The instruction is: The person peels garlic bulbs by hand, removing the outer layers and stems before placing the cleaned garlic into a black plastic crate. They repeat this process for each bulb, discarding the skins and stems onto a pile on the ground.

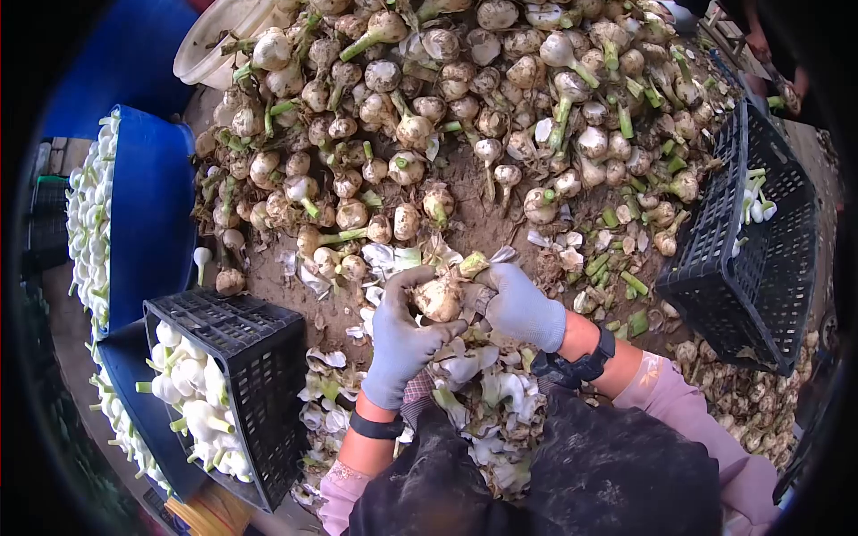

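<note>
One soiled garlic bulb (438, 300) sits mid-frame — the left hand (399, 330) curled round it, the right hand (523, 308) bending its fingers against the bulb's right side, pinching or not, I cannot tell. Peeling seems in hand; the next pull calls for a steady left hold.

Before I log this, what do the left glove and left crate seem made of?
Left glove: probably knitted fabric, matte, judging by its snug fit; darker areas could be coating or dirt.
Left crate: likely moulded plastic, black, dull, with regularly slotted walls.
</note>
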Available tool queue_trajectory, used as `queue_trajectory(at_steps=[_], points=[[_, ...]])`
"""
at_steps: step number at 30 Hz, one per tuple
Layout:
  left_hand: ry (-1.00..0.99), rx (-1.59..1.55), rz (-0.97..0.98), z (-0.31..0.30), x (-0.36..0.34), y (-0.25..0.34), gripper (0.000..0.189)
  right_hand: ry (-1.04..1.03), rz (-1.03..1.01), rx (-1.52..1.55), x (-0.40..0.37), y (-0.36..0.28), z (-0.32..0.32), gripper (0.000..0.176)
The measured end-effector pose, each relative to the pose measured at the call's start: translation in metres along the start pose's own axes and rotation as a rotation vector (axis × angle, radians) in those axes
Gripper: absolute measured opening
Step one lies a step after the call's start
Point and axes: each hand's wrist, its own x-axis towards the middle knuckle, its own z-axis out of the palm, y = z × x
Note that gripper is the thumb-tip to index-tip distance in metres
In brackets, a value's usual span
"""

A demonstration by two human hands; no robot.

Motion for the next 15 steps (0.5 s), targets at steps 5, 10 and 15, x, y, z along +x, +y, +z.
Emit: queue_trajectory(at_steps=[5, 10, 15], points=[[-0.149, -0.780, -0.341, 0.000, -0.006, 0.005, 0.061, 0.187, -0.468, -0.914, -0.005, 0.013, -0.006, 0.024], [-0.169, -1.045, -0.358, 0.004, -0.005, 0.001, 0.068, 0.255, -0.632, -1.053, -0.004, 0.020, -0.006, 0.033], [-0.126, -0.624, -0.172, 0.008, -0.007, 0.002, 0.076, -0.063, -0.093, 0.030, 0.003, 0.013, -0.004, 0.025]])
